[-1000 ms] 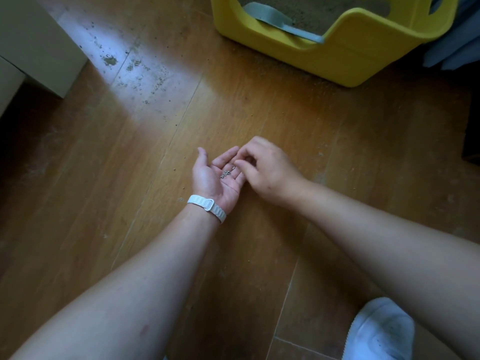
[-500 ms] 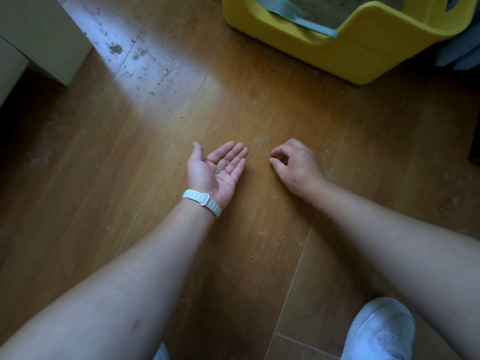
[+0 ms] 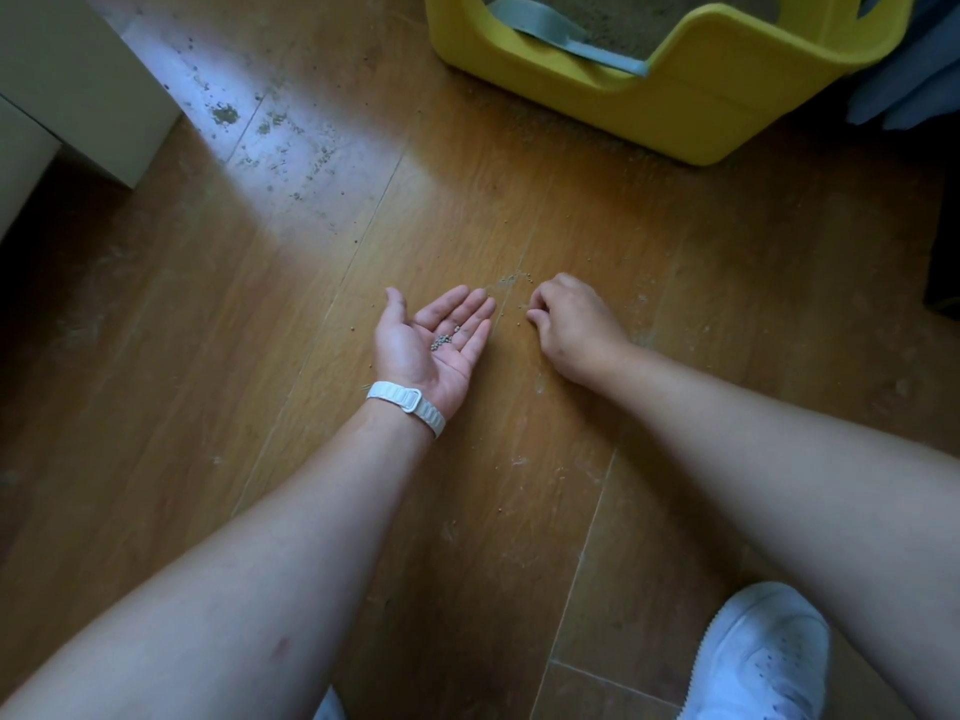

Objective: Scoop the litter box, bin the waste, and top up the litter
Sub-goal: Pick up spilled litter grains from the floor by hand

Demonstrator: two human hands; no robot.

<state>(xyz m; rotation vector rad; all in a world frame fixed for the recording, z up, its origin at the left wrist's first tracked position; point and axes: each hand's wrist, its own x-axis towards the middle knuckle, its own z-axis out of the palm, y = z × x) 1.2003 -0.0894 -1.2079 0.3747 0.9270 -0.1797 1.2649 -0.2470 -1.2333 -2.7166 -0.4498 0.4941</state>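
Observation:
The yellow litter box (image 3: pixel 675 111) stands at the top of the head view, with sandy litter (image 3: pixel 623 13) inside and a grey-blue scoop (image 3: pixel 550 26) lying over its low front lip. My left hand (image 3: pixel 410 356) lies palm up just above the wooden floor, fingers straight, carrying a small heap of grey litter granules (image 3: pixel 442 341). Just to its right, my right hand (image 3: pixel 576 324) is knuckles up with fingers curled, thumb and forefinger tips together at the floor beside stray granules (image 3: pixel 514 278). Whether a granule sits between those fingertips is hidden.
More spilled litter (image 3: pixel 270 122) dots the sunlit floor at upper left, beside a white cabinet (image 3: pixel 78 80). A white shoe (image 3: pixel 763 657) is at lower right. Blue fabric (image 3: pixel 904 80) and a dark object (image 3: pixel 945 262) sit along the right edge.
My right hand left the left palm, where its fingertips had been over the granules, and moved right and down to the floor. The left hand stayed palm up with the granules.

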